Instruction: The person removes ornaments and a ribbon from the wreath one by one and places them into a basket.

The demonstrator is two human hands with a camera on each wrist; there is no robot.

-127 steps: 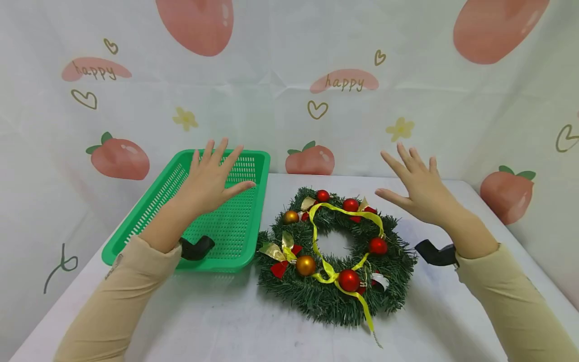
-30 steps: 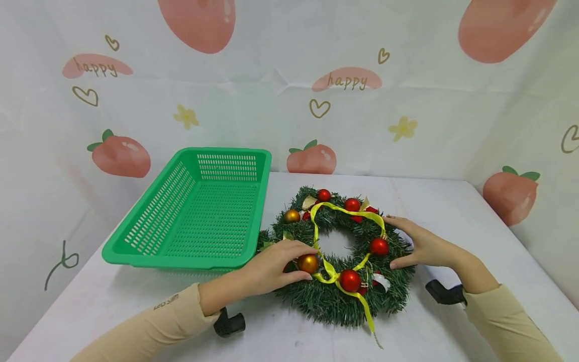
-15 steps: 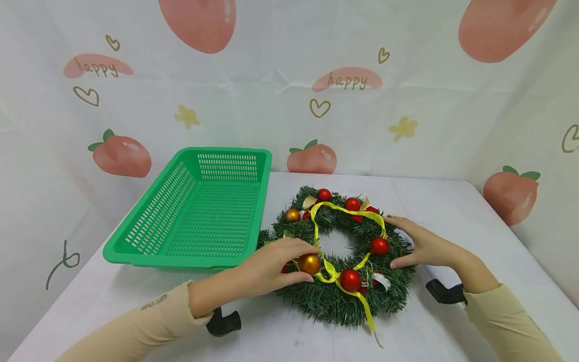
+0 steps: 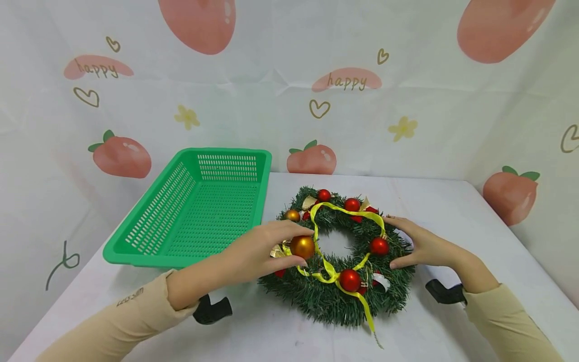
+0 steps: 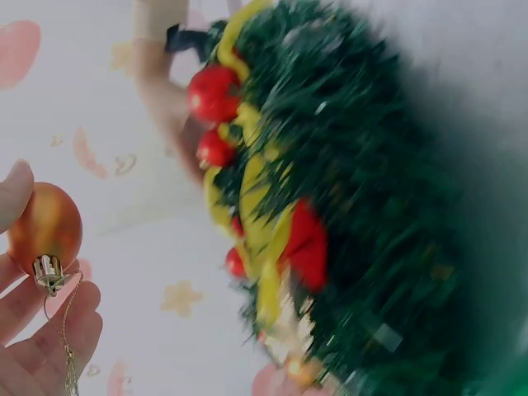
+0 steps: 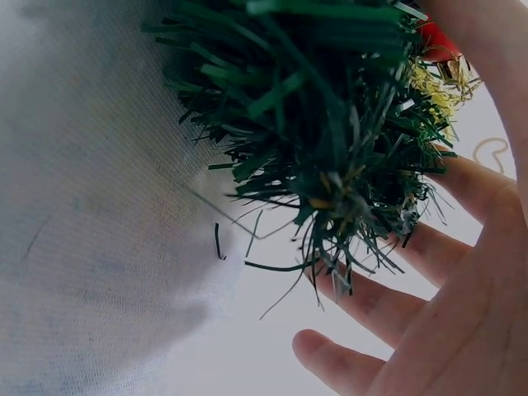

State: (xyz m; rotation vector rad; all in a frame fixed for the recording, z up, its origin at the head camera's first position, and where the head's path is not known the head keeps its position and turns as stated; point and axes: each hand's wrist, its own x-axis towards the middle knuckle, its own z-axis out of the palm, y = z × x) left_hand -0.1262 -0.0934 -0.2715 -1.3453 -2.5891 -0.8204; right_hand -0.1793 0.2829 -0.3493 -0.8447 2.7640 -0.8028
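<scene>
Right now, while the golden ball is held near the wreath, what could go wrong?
The shiny, round golden ball might slip, since the left grip only pinches it. Its dangling cord could snag on the bristly wreath or the yellow ribbon. If the right grip, at the wreath's edge, pushes, the wreath may slide on the table.

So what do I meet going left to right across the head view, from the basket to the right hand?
Basket, left hand, the gold ball it holds, rightmost red ball, right hand.
</scene>
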